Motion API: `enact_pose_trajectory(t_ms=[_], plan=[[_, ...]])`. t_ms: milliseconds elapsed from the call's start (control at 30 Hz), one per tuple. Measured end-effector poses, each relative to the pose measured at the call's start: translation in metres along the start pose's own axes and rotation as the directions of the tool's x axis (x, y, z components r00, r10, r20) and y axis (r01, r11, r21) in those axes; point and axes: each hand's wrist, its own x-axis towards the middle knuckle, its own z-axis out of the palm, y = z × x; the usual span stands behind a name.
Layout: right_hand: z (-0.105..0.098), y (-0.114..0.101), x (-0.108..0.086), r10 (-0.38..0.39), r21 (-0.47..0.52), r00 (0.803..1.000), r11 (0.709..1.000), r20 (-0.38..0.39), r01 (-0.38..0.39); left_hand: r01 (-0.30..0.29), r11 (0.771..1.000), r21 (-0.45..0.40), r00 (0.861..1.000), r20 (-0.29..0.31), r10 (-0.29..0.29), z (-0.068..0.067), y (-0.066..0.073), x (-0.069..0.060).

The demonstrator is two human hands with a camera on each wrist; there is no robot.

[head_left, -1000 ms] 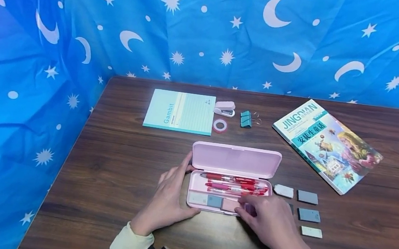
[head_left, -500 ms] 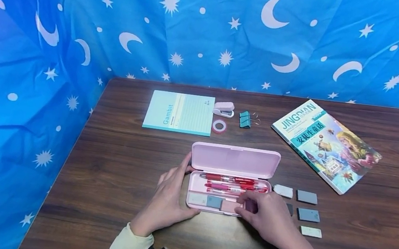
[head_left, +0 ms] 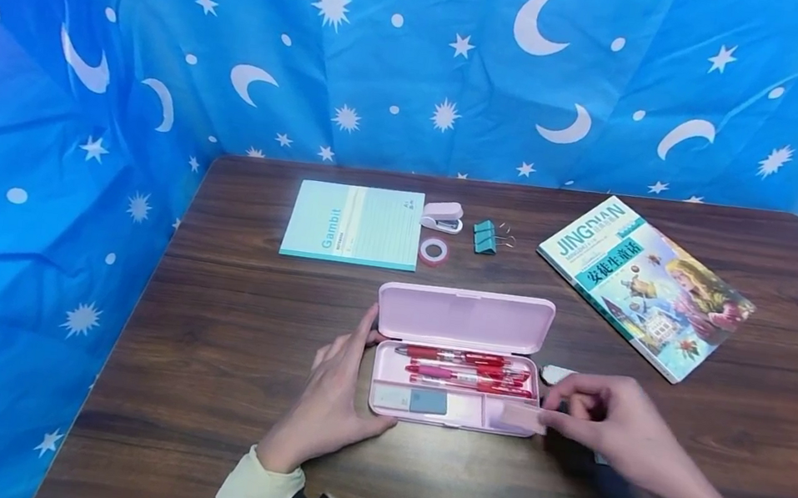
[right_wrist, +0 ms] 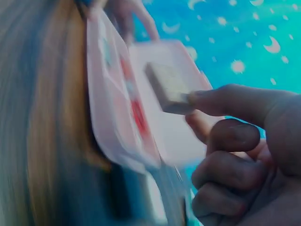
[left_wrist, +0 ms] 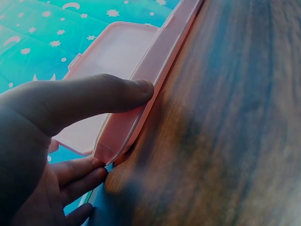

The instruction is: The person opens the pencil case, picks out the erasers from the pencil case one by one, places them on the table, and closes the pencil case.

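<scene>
A pink pencil case (head_left: 465, 321) lies with its lid raised. Its back compartment holds several red pens (head_left: 465, 376); in the front one lie a white eraser (head_left: 391, 398) and a grey-blue eraser (head_left: 428, 402). My left hand (head_left: 333, 404) grips the case's left end, thumb (left_wrist: 134, 92) on the front wall and other fingers round the end and back. Between thumb and forefinger, my right hand (head_left: 621, 425) pinches a pink eraser (head_left: 522, 417) over the small right-hand compartment. In the right wrist view this eraser (right_wrist: 167, 89) is held by one end, before the lid.
Right of the case a white eraser (head_left: 558, 375) shows partly; my right hand covers what lies beside it. Farther back are a notebook (head_left: 352, 224), a stapler (head_left: 443, 216), a tape roll (head_left: 433, 251), a binder clip (head_left: 486, 238) and a book (head_left: 647, 290).
My right hand has lifted the pink eraser from the front compartment and carried it right, towards the case's right end. The left hand stays on the case. The view has shifted slightly.
</scene>
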Motion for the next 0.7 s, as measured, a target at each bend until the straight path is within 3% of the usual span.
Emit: enact_pose_trajectory(t_ms=[133,267,467,700], plan=[[-0.024,0.02,-0.016,0.119,-0.072,0.991,0.991,0.057,-0.115,-0.008,1.0,-0.002,1.0,-0.006,0.008,0.0,0.001,-0.001],[-0.029,0.034,-0.023,0.128,-0.105,0.987,0.988,0.101,-0.117,-0.005,1.0,0.009,1.0,-0.004,0.005,0.0,0.0,-0.002],[-0.017,0.038,-0.021,0.089,-0.195,0.996,0.977,0.021,-0.083,0.023,1.0,0.012,1.0,0.019,-0.023,0.0,-0.001,-0.002],[-0.009,0.034,-0.022,0.164,-0.344,0.984,0.922,-0.063,-0.175,0.019,1.0,0.001,1.0,0.024,-0.019,0.001,-0.001,-0.001]])
